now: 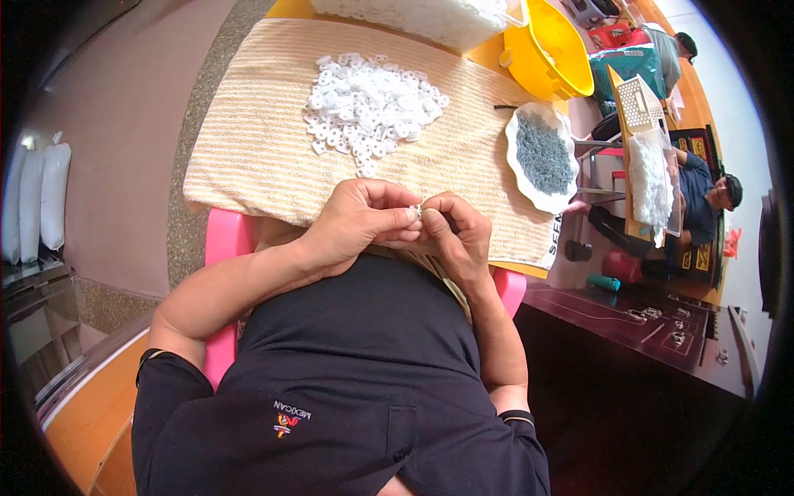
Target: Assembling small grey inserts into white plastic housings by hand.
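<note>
Above the worktop's near edge, the left hand and right hand pinch a small piece between thumbs and fingers, a white pile lying beyond, a dish at the right edge.

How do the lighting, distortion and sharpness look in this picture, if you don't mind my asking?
In the head view, fisheye distortion curves the speckled border and the corners fall black; the pile of white pieces looks bright, partly washed out; the left hand and right hand look fairly sharp, but the small part at their fingertips is too tiny to make out.
</note>
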Available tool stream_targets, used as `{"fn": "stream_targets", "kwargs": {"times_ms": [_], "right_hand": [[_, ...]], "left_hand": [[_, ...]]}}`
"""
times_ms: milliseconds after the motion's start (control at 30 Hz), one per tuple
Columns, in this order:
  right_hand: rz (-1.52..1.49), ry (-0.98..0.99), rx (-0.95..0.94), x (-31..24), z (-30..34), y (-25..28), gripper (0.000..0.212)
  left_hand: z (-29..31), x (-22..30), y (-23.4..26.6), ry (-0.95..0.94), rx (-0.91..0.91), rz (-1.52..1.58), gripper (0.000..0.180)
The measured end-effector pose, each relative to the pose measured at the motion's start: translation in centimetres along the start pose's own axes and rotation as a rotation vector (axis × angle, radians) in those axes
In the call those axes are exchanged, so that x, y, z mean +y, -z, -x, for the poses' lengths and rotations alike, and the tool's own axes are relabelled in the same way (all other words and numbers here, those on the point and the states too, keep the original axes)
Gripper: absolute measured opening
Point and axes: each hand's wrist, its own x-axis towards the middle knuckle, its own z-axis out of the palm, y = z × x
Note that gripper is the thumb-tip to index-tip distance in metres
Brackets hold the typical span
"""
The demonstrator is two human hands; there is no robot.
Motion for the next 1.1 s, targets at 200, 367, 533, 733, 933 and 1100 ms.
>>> {"fn": "stream_targets", "kwargs": {"times_ms": [200, 367, 533, 733, 933, 1100], "right_hand": [[0.025, -0.015, 0.001, -0.4, 0.0, -0.2, 0.012], [0.037, -0.026, -0.004, -0.5, 0.0, -0.2, 0.013], [0.112, 0.0, -0.009, -0.2, 0.0, 0.0, 0.014], [0.063, -0.051, -0.02, -1.0, 0.1, -0.2, 0.016], [-0.042, -0.121, -0.055, -0.3, 0.1, 0.1, 0.017], [-0.133, -0.171, -0.022, -0.3, 0.0, -0.1, 0.017]], "left_hand": [[0.0, -0.1, -0.1, -0.004, 0.009, -0.011, 0.018], [0.0, -0.2, -0.1, -0.021, 0.006, -0.004, 0.017], [0.0, -0.2, -0.1, -0.021, 0.01, -0.017, 0.018], [0.1, -0.6, -0.1, -0.039, 0.017, -0.018, 0.016], [-0.1, -0.9, 0.0, -0.069, 0.0, -0.082, 0.017], [-0.1, -0.8, 0.1, -0.054, -0.01, -0.056, 0.017]]}}
